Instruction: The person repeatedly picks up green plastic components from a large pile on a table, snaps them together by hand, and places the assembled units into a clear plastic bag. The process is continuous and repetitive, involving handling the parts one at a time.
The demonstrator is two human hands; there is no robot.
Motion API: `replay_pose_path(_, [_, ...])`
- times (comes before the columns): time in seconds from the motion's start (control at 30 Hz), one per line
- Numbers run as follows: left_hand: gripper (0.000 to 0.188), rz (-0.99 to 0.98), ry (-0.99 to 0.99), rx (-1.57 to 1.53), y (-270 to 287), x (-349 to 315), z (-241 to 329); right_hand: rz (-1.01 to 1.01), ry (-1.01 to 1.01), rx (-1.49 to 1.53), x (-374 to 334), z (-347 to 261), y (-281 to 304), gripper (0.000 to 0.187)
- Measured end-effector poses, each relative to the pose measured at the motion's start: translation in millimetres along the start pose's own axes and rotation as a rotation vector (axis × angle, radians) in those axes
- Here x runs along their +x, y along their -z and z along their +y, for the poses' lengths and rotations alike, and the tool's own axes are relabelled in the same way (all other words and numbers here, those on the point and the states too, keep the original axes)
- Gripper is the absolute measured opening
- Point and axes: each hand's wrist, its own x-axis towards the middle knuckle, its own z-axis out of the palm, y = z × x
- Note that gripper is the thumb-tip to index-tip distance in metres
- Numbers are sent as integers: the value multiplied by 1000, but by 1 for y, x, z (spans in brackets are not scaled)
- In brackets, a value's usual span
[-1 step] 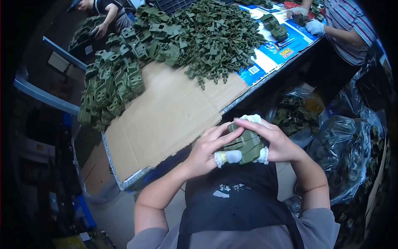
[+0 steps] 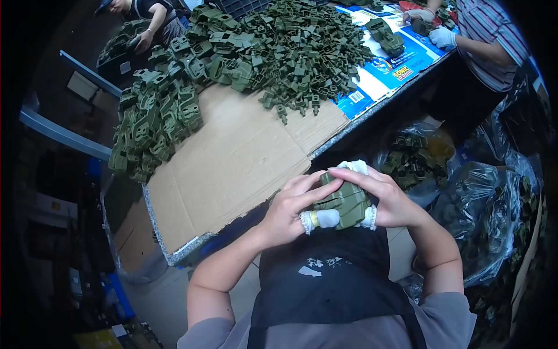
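In front of my dark apron, both hands grip an olive-green plastic toy vehicle body [image 2: 349,206]. My left hand [image 2: 293,206] holds it from the left, its thumb in a white finger cover pressed against the near side. From the right, my right hand [image 2: 386,200] closes round it, with fingers laid across the top and white covers on some fingertips. The fingers of both hands meet near the far end of the piece. Its underside is hidden. Beyond my hands, a large heap of small green plastic parts [image 2: 302,52] lies on the table, with larger green shells [image 2: 157,116] along its left.
Flattened cardboard [image 2: 232,157] covers the near table, whose stone edge [image 2: 189,247] runs close to my left arm. Clear plastic bags of green parts [image 2: 482,209] stand at my right. A gloved co-worker [image 2: 488,41] works at the far right; another person [image 2: 154,23] is at the far left.
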Motion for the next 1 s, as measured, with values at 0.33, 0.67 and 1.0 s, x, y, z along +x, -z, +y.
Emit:
replay_pose_path(0.33, [100, 177, 191, -142, 45, -24, -18, 368, -184, 372, -9, 15, 7, 72])
replay_pose_path(0.67, [89, 277, 131, -363, 31, -15, -51, 267, -53, 149, -25, 24, 31, 67])
replay_pose_path(1.0, [77, 395, 419, 731, 148, 12, -99, 967, -132, -631, -1, 200, 164, 51])
